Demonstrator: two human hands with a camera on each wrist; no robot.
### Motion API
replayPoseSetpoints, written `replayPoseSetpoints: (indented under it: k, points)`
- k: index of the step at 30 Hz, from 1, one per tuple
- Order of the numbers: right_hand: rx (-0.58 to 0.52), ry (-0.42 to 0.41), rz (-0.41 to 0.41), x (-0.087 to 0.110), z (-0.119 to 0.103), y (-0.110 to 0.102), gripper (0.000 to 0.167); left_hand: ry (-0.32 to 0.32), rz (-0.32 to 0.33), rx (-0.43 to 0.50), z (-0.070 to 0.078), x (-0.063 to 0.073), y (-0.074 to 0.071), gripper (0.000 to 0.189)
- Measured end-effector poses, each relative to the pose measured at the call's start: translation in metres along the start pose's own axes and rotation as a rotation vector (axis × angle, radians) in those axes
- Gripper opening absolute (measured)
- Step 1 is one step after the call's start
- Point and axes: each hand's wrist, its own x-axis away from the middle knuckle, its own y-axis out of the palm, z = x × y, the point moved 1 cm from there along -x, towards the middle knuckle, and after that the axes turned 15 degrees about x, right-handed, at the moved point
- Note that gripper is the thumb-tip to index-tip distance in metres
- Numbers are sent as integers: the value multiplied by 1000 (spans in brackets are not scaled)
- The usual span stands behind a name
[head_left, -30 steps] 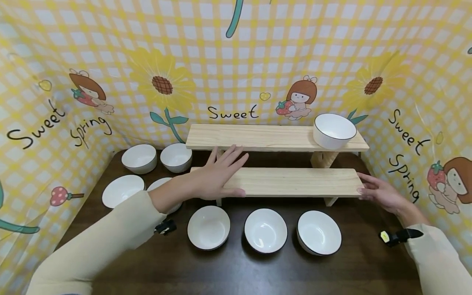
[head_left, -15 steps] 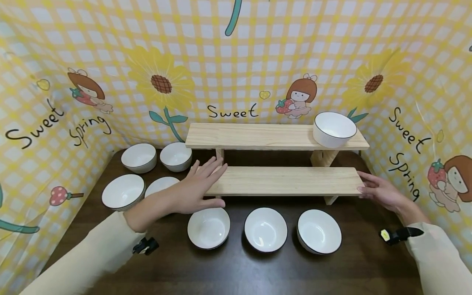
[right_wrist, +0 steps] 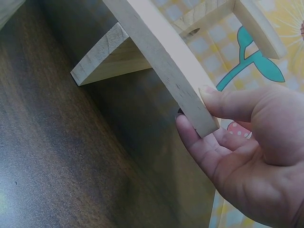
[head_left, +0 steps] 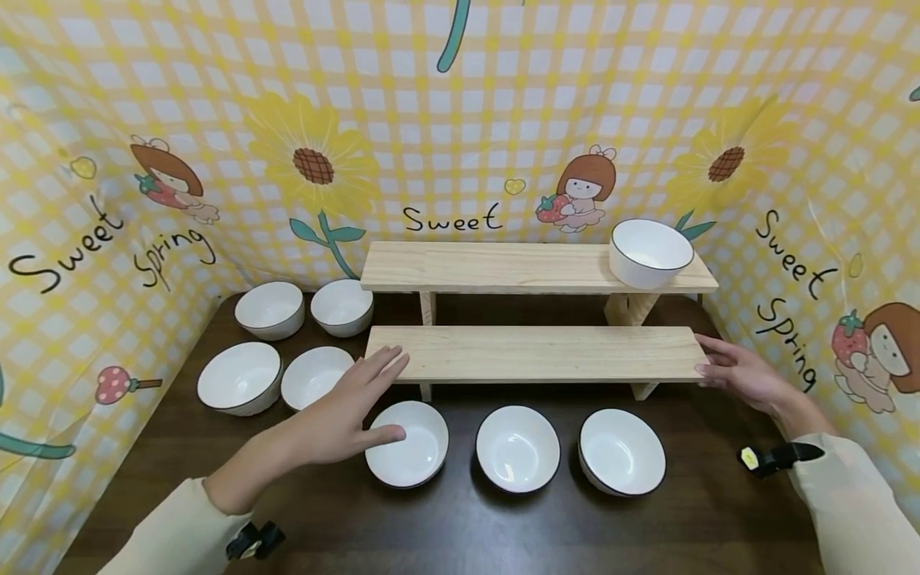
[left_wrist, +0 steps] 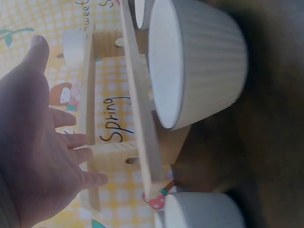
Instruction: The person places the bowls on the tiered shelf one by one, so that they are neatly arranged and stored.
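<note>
A two-step wooden shelf stands at the back, with an upper board and a lower board. My right hand pinches the lower board's right end; in the right wrist view the thumb lies on top and fingers curl beneath. My left hand, fingers spread and straight, hovers over the front-left white bowl and hides part of it. Its fingertips overlap the lower board's left end; touching or not, I cannot tell. In the left wrist view a ribbed white bowl is close by.
One white bowl sits on the upper board's right end. Two more bowls, a middle one and a right one, stand in front on the dark table. Several bowls, including a rear one, are grouped at left. Patterned cloth surrounds the table.
My left hand has moved left and toward me, from above the lower board to over the front-left bowl. My right hand has stayed at the board's right end.
</note>
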Motion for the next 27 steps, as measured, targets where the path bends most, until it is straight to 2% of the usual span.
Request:
replayPoseSetpoints:
  k: [4, 12, 27]
  points:
    - [7, -1, 0, 0, 0, 0, 76, 6, 37, 19, -6, 13, 9, 91]
    - [10, 1, -3, 1, -2, 0, 76, -43, 51, 96, -16, 30, 29, 96]
    - [-12, 10, -1, 0, -3, 0, 76, -39, 83, 110, -33, 34, 58, 119]
